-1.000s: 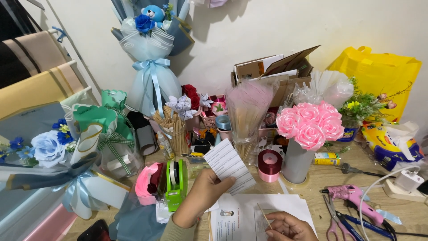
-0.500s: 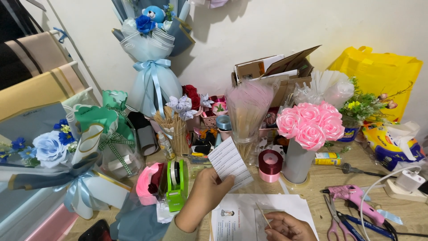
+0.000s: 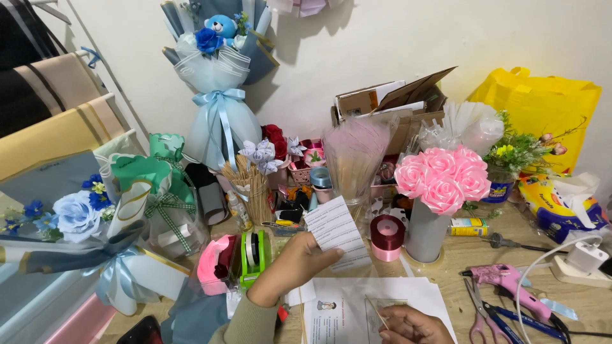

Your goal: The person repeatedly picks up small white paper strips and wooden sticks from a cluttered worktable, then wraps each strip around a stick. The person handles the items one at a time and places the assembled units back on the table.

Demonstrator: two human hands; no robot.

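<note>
Cluttered craft table [image 3: 484, 251], bouquets everywhere: the left hand [image 3: 294, 267] pinches a lined paper slip [image 3: 336, 230] up above the printed sheet [image 3: 347, 310], and the right hand [image 3: 408, 325] just below grips a thin stick [image 3: 376, 313] resting on that sheet. Looks early on to me, nothing's joined yet; tape dispenser [image 3: 253, 255] sits left of the hands, maroon ribbon [image 3: 387, 234] and pink roses [image 3: 443, 176] right behind them.

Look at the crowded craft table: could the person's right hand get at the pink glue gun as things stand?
Probably yes. The right hand rests low on the white sheet, pinching a thin stick, and the pink glue gun lies just beyond on bare wood. Only the scissors lie near that path, though the stick occupies its fingers.
</note>
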